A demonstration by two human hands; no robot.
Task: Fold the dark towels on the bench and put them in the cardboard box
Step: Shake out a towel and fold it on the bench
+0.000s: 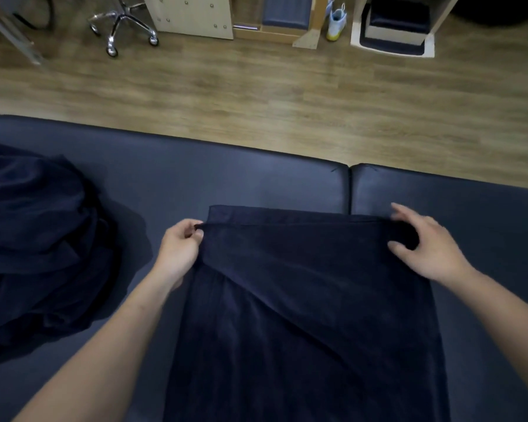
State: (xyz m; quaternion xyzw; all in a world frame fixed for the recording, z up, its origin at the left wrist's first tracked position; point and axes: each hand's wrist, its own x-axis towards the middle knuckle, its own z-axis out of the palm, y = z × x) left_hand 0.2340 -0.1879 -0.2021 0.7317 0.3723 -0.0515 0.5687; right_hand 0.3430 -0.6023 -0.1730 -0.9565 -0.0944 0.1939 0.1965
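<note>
A dark navy towel point(311, 300) lies spread on the padded bench point(256, 178) in front of me, its upper layer folded over toward the far edge. My left hand point(180, 245) pinches the folded layer's far left corner. At the far right corner my right hand point(424, 242) rests with fingers spread, thumb under the cloth edge, slightly blurred. A heap of unfolded dark towels point(40, 245) sits on the bench at the left. No cardboard box shows clearly.
Beyond the bench is wooden floor point(256, 92). A chrome wheeled chair base point(122, 22) stands far left, a light wooden cabinet point(192, 13) beside it, a small bag point(337, 19) and an open unit holding dark cushions point(397, 25) at far right.
</note>
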